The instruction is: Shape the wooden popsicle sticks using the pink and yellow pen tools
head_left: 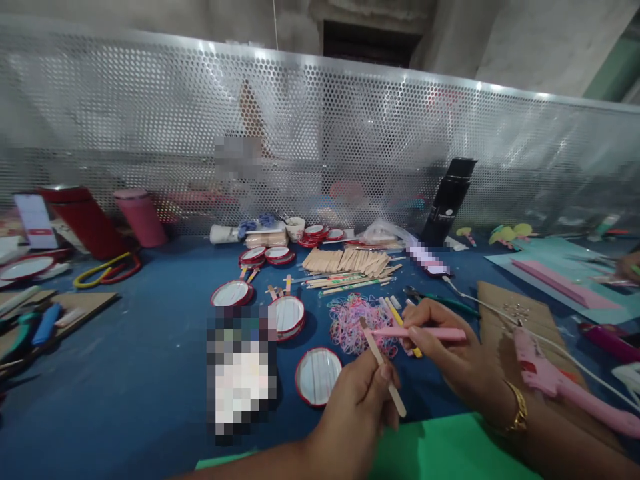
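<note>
Beside rubber bands [347,323], the left hand [350,407] pinches a stick [375,350] low, leaving room for the right hand's [450,353] gripped marker [447,334].

Blue tabletop [170,353] with green sheet [440,447], rubber bands [357,319], wooden sticks [325,260], cardboard [530,300].
</note>
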{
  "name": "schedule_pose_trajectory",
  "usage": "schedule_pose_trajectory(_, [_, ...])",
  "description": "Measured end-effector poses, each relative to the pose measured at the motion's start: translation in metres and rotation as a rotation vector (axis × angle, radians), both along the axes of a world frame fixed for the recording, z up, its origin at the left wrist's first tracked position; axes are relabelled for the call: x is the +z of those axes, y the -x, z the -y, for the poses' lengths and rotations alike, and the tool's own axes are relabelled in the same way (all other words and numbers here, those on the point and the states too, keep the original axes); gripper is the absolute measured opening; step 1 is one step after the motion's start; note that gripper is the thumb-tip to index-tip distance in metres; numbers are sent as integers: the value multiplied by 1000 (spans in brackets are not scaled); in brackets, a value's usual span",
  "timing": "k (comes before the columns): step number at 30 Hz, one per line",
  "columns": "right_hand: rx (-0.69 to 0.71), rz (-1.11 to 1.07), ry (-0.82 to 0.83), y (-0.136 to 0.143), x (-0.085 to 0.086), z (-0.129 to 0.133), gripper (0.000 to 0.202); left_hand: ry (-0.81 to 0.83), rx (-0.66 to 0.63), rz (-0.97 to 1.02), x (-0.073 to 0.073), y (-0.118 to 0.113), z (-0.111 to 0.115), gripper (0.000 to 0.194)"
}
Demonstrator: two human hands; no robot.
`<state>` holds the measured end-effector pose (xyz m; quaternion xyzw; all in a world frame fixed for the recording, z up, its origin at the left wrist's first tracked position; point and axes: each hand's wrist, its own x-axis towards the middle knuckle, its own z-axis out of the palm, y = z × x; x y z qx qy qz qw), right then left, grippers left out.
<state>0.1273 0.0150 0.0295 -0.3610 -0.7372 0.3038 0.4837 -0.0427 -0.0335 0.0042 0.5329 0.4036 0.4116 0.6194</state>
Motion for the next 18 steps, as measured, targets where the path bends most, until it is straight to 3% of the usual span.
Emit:
schedule_pose_trajectory(14, [-53, -18, -26, -1, 2, 2, 20, -2, -3, 0, 4, 0, 2, 41])
schedule_pose_trajectory(18, [-12, -26, -21, -1, 0, 2, 16, -2, -17, 1, 5, -1, 2, 36])
